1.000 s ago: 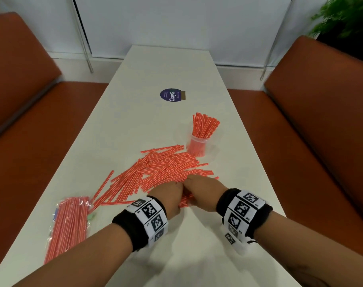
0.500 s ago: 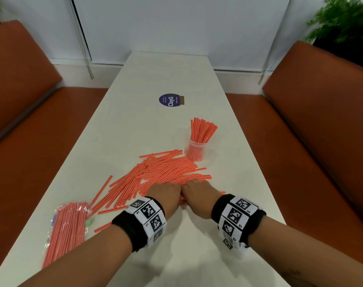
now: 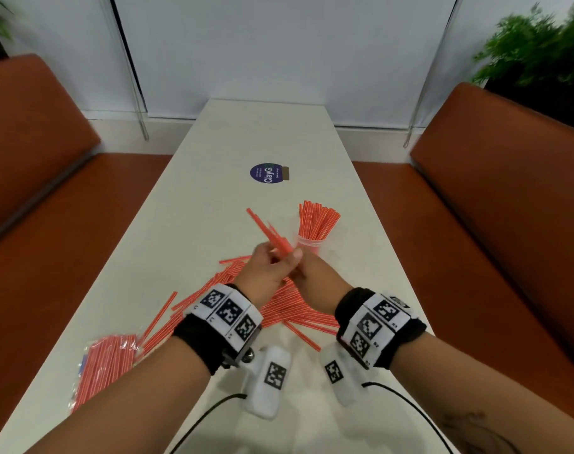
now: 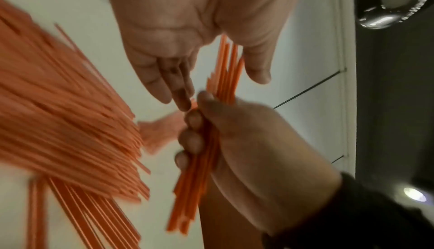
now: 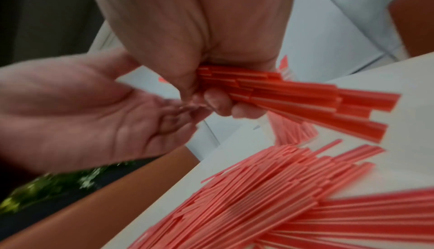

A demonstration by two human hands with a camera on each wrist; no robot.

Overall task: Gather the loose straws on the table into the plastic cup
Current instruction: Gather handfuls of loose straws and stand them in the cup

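**A:** Where are the straws?

**B:** Most loose straws (image 3: 290, 309) lie below the wrists, at six o'clock. The right hand (image 3: 315, 276) is curled round a lifted bundle (image 3: 269, 234). The left hand (image 3: 262, 273) steadies it with straight fingers.

**A:** And getting them in?

**B:** The plastic cup (image 3: 308, 245) stands just beyond at one o'clock, already crowded. I'd even the ends, stand the bundle upright and lower it gently. The table (image 3: 213, 208) edge is near at three o'clock, with free room towards twelve.

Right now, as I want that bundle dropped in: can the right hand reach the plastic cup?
Probably yes. The right hand grips the bundle close to the plastic cup, nothing stands between them, and the open left hand sits to the side.
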